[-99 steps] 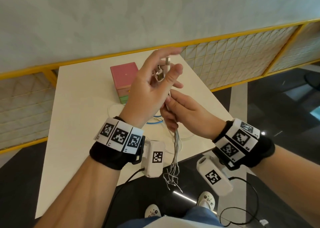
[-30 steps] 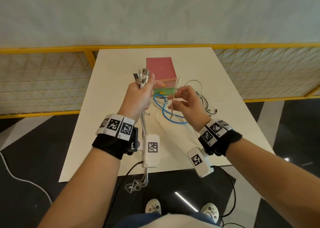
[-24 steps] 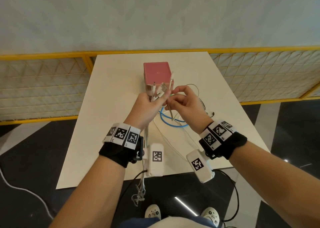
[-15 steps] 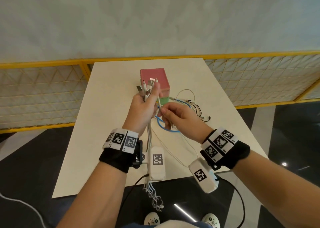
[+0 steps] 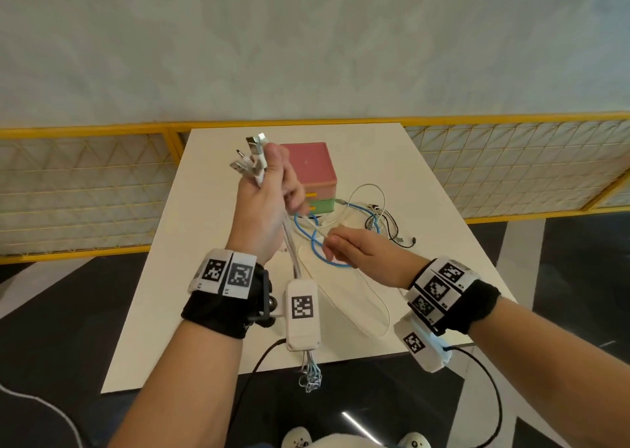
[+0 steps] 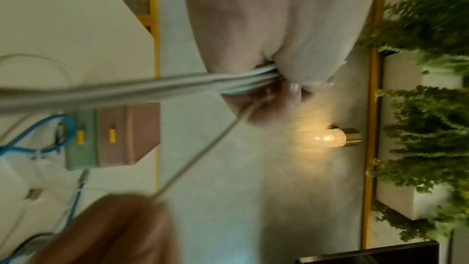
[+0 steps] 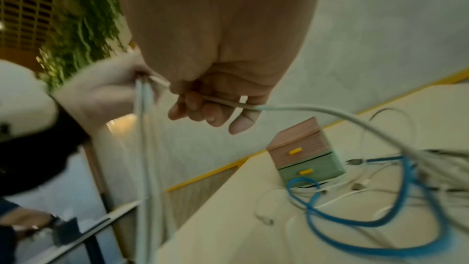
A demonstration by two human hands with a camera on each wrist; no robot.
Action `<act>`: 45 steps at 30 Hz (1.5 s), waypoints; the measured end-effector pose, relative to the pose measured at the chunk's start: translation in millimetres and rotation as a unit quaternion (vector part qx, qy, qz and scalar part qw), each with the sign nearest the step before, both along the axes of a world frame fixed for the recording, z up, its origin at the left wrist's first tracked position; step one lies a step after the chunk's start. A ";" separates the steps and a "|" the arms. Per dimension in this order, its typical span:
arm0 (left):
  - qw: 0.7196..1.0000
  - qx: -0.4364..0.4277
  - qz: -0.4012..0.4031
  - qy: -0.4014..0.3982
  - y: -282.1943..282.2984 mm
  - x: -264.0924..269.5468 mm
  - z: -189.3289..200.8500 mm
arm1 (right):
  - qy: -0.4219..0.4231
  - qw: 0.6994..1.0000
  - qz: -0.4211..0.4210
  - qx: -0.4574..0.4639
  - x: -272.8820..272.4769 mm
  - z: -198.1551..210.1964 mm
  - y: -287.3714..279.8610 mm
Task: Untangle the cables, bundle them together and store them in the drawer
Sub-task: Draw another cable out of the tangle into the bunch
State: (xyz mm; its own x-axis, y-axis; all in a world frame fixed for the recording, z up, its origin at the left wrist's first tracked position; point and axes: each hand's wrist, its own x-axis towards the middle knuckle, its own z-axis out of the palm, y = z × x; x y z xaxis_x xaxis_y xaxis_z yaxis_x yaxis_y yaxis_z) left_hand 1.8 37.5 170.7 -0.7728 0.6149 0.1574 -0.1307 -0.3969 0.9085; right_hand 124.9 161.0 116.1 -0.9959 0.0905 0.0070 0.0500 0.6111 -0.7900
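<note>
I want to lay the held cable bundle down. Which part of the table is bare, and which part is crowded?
The table is bare along its left side, left of the drawer box, and behind the box toward the yellow rail. It is crowded in front and right of the box, where the blue cable and white cable lie in loops.
</note>
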 end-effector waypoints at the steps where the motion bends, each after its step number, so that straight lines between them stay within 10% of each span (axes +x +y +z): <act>1: 1.000 0.014 0.005 0.002 -3.3 -1.8 6.5 | -0.013 0.999 0.000 0.036 1.1 -5.8 8.5; 11: 0.996 0.011 -0.001 0.089 -28.8 -16.7 46.6 | -0.128 0.975 -0.181 -0.023 -7.5 -11.2 68.9; 20: 0.925 -0.283 -0.103 0.232 -14.4 8.9 34.3 | 0.067 0.977 -0.157 0.124 -14.0 63.4 41.1; 24: 0.922 -0.285 -0.138 0.223 -1.4 16.9 16.6 | 0.118 0.979 -0.100 0.136 -13.9 87.0 23.9; 31: 0.957 -0.179 0.119 0.193 -15.4 -15.9 23.8 | -0.031 0.982 -0.093 0.162 7.8 62.8 68.2; 37: 0.938 -0.222 0.126 0.235 -4.9 -11.3 17.9 | -0.038 0.922 -0.110 0.369 -2.8 56.3 65.9; 45: 0.899 -0.343 -0.085 0.258 15.6 10.1 6.4 | 0.151 0.926 -0.020 0.345 -29.3 70.9 61.4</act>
